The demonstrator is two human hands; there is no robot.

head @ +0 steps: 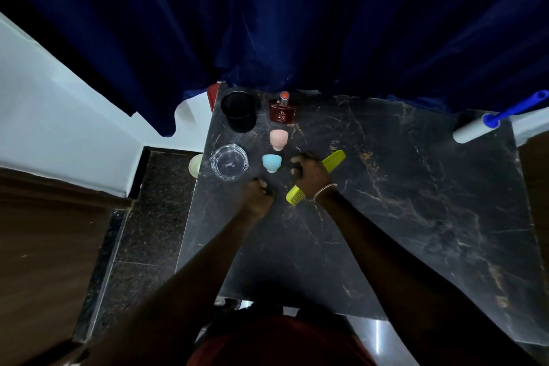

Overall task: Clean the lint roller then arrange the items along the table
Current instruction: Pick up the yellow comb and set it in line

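A person's right hand [309, 175] grips a yellow-green comb [333, 159] across its middle, just above a black marble desk [401, 202], with both ends showing past the hand and a bracelet [325, 189] on the wrist. The left hand [259, 196] sits just beside it with fingers curled in; whether it holds anything cannot be told. The lint roller [472, 129] lies well apart at the desk's far right corner, its blue handle reaching past the edge. Grouped on the far left are a black cup [239, 111], a perfume bottle [282, 112], a pink sponge [278, 140], a blue sponge [271, 161] and a glass ashtray [229, 161]. A dark blue curtain [297, 24] hangs behind.
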